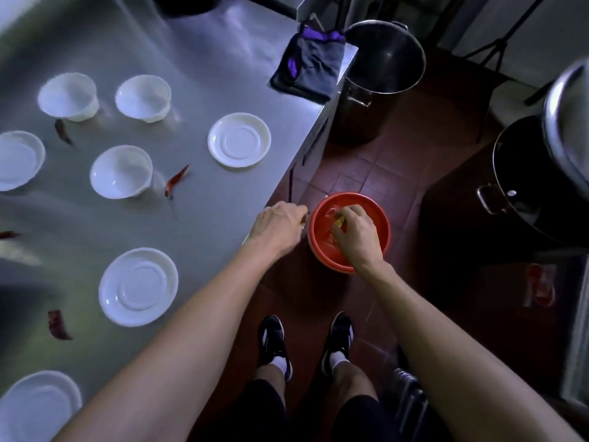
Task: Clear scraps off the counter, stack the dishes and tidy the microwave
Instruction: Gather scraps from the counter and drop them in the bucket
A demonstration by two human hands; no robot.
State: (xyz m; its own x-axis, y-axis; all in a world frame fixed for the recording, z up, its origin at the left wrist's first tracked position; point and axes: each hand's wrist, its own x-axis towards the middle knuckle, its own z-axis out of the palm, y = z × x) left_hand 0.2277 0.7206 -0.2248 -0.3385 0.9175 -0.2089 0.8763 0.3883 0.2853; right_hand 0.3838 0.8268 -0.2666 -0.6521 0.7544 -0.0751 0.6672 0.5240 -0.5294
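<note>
Scraps go from the steel bench (197, 59) into the red bin (379, 247) on the floor just beside its edge.

The right hand (357, 232) reaches into the bin, its grip curled round a yellowish scrap (339, 222), probably to drop it there. The left hand (279, 223) sits at the bench edge, fingers curled; something small shows at its fingertips, but I cannot tell whether it holds it. Dried red chillies, such as one (177, 181) beside a white bowl (121, 172), lie scattered among unstacked bowls and saucers (239, 140). A dark cloth (307, 63) hangs over the far corner by a steel pot (382, 59). No microwave is in view; the bin's contents are blurred.
</note>
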